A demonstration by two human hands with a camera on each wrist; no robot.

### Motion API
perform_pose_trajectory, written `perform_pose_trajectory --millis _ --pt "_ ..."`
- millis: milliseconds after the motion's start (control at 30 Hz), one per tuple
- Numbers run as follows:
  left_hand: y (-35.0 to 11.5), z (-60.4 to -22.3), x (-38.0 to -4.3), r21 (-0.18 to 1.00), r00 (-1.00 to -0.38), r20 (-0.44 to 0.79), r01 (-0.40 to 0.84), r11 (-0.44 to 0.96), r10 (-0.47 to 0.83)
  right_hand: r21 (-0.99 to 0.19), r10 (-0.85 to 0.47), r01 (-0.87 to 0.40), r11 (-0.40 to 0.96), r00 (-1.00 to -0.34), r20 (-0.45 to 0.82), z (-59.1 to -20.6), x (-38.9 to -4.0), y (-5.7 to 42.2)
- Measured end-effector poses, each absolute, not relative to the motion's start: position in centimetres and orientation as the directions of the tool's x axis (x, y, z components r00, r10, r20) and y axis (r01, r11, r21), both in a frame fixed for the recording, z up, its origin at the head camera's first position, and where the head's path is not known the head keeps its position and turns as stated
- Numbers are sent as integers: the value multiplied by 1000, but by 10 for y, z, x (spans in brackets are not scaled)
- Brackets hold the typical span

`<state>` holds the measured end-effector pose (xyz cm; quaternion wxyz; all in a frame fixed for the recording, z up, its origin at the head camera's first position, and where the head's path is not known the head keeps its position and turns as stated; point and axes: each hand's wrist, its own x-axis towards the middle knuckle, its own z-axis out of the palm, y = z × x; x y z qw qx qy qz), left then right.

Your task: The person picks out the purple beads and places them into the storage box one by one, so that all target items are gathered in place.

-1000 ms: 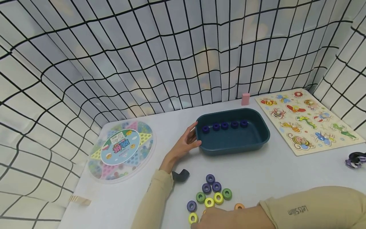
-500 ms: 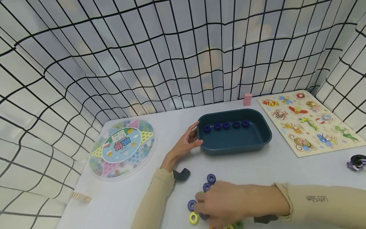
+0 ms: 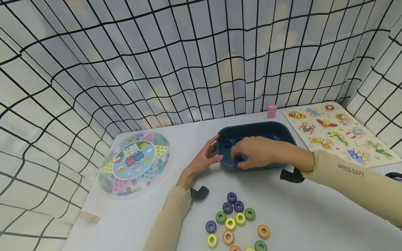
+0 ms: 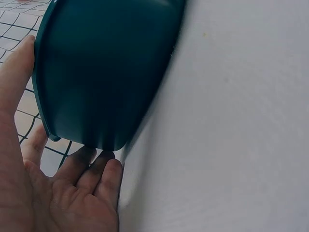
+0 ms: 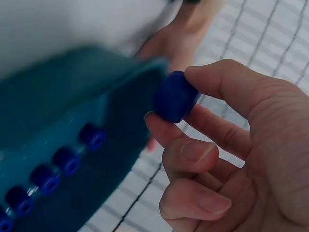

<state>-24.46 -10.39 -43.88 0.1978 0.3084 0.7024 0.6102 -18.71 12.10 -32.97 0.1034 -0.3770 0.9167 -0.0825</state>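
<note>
My left hand (image 3: 202, 161) touches the left end of a dark teal tray (image 3: 226, 166), its thumb and fingers spread along the end. In the left wrist view, the fingertips (image 4: 88, 151) rest against the tray's outer wall. Over the tray, my right hand (image 3: 257, 150) pinches a dark blue ring bead (image 5: 175, 98) between thumb and fingers. A row of several similar beads (image 5: 66, 160) lies along the tray's far side, partly hidden by my right hand in the head view. Loose purple beads (image 3: 232, 197), green, yellow and orange beads (image 3: 263, 231) lie on the table in front.
A round game board with marbles (image 3: 134, 164) lies at the left, near a small wooden piece (image 3: 89, 217). Behind the tray stands a pink block (image 3: 271, 111). An insect picture puzzle board (image 3: 340, 134) lies at the right. A black grid net and white cloth enclose the table.
My right hand has moved from the loose beads up and forward to over the tray, carrying a dark blue bead. My left hand stays at the tray's left end.
</note>
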Motion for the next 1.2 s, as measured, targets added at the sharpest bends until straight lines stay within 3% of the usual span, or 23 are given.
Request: perform_pose_trajectory --millis 233,500,767,1000,1200 --pt "-105 -441 -243 982 -734 101 180 49 672 -259 -688 -640 724 -697 -200 -342 -236 124" --pt "-104 -436 -242 981 -732 107 186 46 673 -194 -693 -666 720 -677 -247 -353 -267 108" --pt "-102 -436 -243 986 -718 108 168 20 688 -228 -716 -681 696 -631 -300 -365 -276 88" --pt "-102 -435 -243 984 -718 112 177 25 687 -169 -660 -648 742 -666 -347 -372 -277 81" --pt "-104 -435 -243 984 -723 100 172 37 684 -214 -684 -653 727 -660 -310 -372 -279 84"
